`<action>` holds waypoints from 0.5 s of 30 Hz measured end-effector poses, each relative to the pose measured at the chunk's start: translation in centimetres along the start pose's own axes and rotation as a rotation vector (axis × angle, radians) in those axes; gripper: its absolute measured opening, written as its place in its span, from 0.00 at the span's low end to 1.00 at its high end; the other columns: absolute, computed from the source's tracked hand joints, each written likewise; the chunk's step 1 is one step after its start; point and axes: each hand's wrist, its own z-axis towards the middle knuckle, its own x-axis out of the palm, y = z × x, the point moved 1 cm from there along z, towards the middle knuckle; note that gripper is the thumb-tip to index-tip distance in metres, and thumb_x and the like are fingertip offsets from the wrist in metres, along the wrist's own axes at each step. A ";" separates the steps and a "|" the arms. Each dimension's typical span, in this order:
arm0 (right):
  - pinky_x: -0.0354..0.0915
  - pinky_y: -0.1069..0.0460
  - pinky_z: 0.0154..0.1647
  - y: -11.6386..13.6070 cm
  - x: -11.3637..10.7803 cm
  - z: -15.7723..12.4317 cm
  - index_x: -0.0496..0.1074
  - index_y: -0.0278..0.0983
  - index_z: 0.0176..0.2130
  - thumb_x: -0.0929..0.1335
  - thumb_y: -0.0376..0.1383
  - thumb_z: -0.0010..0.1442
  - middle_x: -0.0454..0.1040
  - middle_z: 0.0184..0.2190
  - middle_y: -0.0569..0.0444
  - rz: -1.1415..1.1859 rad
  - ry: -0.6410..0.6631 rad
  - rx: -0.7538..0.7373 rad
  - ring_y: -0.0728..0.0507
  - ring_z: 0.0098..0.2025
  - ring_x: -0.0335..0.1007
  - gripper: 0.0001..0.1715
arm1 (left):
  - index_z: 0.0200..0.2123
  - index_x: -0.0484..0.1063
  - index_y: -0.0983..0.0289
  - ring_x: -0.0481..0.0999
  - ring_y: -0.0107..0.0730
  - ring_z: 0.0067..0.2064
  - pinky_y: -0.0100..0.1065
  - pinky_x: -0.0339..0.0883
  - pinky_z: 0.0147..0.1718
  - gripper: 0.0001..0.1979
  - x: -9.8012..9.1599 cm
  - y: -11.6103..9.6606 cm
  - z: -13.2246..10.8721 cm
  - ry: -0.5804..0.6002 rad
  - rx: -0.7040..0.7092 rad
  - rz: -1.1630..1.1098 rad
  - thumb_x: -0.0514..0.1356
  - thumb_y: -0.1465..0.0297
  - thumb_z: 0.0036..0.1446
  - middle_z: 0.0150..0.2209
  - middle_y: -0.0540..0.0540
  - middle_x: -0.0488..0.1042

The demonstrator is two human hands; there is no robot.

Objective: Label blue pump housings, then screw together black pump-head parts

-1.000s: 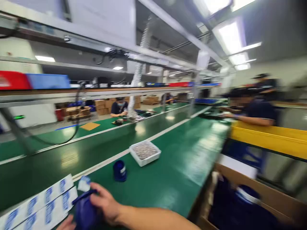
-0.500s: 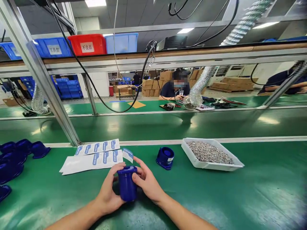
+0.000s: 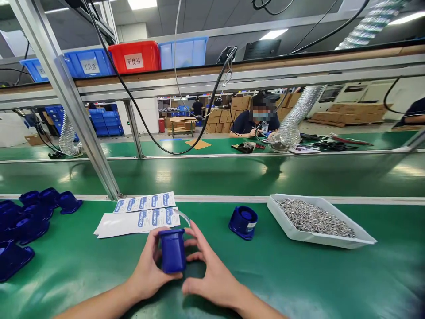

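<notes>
My left hand (image 3: pixel 151 270) is closed around a dark blue plastic cup-shaped housing (image 3: pixel 173 251), held upright over the green bench. My right hand (image 3: pixel 207 266) is beside the housing, its thumb spread away from the other fingers. A small curled label sticker (image 3: pixel 183 216) hangs at the tip of its index finger, seen almost edge-on. Just behind my hands lie white label sheets (image 3: pixel 133 223) with blue-printed stickers. To the right, another blue housing (image 3: pixel 244 222) rests on its flange and carries a small white label.
Several blue housings (image 3: pixel 28 219) are grouped at the left. A white tray (image 3: pixel 332 239) full of small metal pins stands at the right. A metal post (image 3: pixel 83 133) rises behind the sheets. Across the bench a person (image 3: pixel 262 116) sits working.
My right thumb has come off the blue housing and opened away from it. The sticker has turned from showing its print to nearly edge-on. The whole view has shifted slightly.
</notes>
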 end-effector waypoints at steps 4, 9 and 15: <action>0.76 0.44 0.48 0.8 -1.6 1.2 0.76 0.46 0.63 0.79 0.41 0.56 0.67 0.66 0.43 -0.095 -0.420 -0.131 0.36 0.57 0.72 0.36 | 0.63 0.59 0.52 0.65 0.58 0.68 0.46 0.71 0.58 0.43 -0.4 0.4 0.3 0.031 0.036 0.154 0.75 0.76 0.48 0.64 0.61 0.62; 0.71 0.50 0.28 0.9 -3.5 2.6 0.82 0.36 0.37 0.81 0.54 0.54 0.78 0.27 0.50 0.114 -0.588 0.039 0.44 0.27 0.73 0.25 | 0.64 0.59 0.51 0.57 0.56 0.72 0.52 0.58 0.68 0.40 -0.8 1.0 0.8 0.010 0.151 0.302 0.67 0.79 0.50 0.66 0.59 0.57; 0.69 0.52 0.22 1.2 -1.9 2.0 0.82 0.35 0.30 0.84 0.57 0.45 0.78 0.22 0.51 0.216 -0.489 0.187 0.45 0.21 0.72 0.29 | 0.66 0.59 0.51 0.57 0.59 0.72 0.60 0.47 0.73 0.44 -1.2 1.5 0.5 -0.019 0.115 0.331 0.66 0.81 0.47 0.68 0.60 0.56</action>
